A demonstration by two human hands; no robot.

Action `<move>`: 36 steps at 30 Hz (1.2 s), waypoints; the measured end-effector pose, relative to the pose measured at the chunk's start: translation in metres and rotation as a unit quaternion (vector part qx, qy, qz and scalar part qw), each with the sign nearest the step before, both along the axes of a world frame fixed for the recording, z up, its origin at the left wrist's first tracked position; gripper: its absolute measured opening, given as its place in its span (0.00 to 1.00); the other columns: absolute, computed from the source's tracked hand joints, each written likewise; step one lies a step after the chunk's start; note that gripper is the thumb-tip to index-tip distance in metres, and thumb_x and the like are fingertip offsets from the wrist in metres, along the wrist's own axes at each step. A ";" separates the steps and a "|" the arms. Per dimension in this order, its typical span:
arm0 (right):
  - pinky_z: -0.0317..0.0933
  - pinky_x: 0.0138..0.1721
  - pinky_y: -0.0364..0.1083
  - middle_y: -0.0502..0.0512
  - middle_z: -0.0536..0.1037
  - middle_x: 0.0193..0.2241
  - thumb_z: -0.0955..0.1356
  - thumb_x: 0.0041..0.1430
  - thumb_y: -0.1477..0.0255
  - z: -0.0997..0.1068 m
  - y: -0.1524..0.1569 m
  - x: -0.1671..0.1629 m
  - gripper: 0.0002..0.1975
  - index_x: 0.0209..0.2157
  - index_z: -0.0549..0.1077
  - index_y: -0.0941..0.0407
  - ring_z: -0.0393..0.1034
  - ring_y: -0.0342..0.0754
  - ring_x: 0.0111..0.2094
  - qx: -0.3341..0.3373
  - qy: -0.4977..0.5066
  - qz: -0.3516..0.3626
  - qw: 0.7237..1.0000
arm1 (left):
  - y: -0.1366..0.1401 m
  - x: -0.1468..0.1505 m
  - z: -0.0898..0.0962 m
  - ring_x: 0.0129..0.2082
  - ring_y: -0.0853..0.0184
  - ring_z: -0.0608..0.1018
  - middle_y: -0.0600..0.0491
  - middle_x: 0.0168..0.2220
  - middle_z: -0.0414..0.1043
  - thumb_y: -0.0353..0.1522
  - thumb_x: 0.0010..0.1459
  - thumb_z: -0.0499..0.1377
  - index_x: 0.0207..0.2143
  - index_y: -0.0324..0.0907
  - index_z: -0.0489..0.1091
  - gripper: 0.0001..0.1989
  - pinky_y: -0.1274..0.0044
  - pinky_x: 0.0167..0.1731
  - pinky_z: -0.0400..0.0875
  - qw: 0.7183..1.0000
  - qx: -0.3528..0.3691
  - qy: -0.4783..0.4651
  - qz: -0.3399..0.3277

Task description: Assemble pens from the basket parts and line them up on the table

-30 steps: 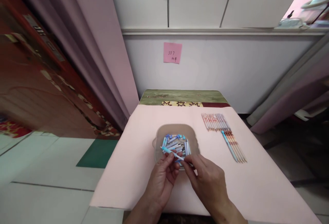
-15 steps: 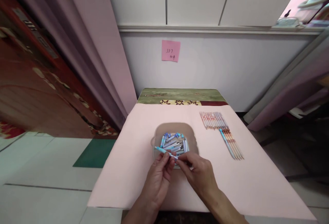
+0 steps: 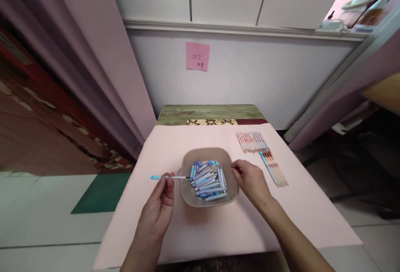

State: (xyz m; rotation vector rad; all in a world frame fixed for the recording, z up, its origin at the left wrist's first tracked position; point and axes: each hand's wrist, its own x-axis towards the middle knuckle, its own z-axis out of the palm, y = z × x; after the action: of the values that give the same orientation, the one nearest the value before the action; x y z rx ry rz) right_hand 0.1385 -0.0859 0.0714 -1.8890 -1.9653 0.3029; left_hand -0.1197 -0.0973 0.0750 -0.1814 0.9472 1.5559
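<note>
My left hand (image 3: 158, 209) pinches a light-blue pen barrel (image 3: 155, 177) just left of a translucent plastic box (image 3: 184, 195). From the barrel a thin white refill (image 3: 179, 177) with a dark end points right, over the box's left rim. My right hand (image 3: 252, 180) has its fingers closed at the box's right rim; whether they grip the rim or a small part is hidden. Inside the box lie several blue and lilac pen barrels (image 3: 215, 197), along with white refills and small blue pieces.
Right of the box, a row of clear-and-red pens (image 3: 252, 143) lies on the pink cloth (image 3: 193, 238). Below it are several orange-brown pens (image 3: 277, 170) and one assembled blue pen (image 3: 268, 168). A pink note (image 3: 198, 56) is stuck to the wall behind.
My hands have parted: the left moved left with the barrel and refill, the right moved to the box's right rim. The view has shifted, so the scene sits further left.
</note>
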 end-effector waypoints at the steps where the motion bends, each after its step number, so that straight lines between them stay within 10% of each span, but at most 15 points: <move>1: 0.61 0.35 0.42 0.55 0.80 0.34 0.62 0.61 0.73 -0.003 0.004 -0.008 0.10 0.36 0.76 0.55 0.74 0.47 0.35 -0.038 -0.046 0.014 0.998 | 0.000 0.000 -0.001 0.29 0.72 0.80 0.48 0.31 0.77 0.19 0.61 0.50 0.34 0.32 0.71 0.10 0.86 0.29 0.78 1.000 -0.004 -0.007 -0.005; 8: 0.61 0.32 0.42 0.60 0.81 0.30 0.68 0.53 0.74 -0.028 0.034 -0.056 0.07 0.32 0.80 0.56 0.76 0.51 0.34 -0.160 -0.137 0.084 0.974 | -0.002 -0.007 -0.001 0.30 0.71 0.80 0.47 0.31 0.77 0.19 0.61 0.50 0.35 0.31 0.70 0.10 0.86 0.29 0.78 1.000 -0.005 -0.020 0.000; 36: 0.62 0.35 0.46 0.62 0.81 0.34 0.68 0.50 0.77 -0.016 0.014 -0.049 0.07 0.32 0.78 0.56 0.76 0.55 0.36 -0.170 -0.157 0.161 0.959 | -0.006 0.002 -0.003 0.30 0.70 0.81 0.46 0.31 0.77 0.19 0.61 0.51 0.35 0.31 0.70 0.09 0.85 0.29 0.78 0.998 -0.027 -0.038 -0.036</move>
State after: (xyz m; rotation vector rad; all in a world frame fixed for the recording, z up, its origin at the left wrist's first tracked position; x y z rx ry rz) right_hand 0.0893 -0.0716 0.0550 -1.9008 -2.5855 0.4852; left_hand -0.1176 -0.1035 0.0724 -0.2406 0.9265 1.4480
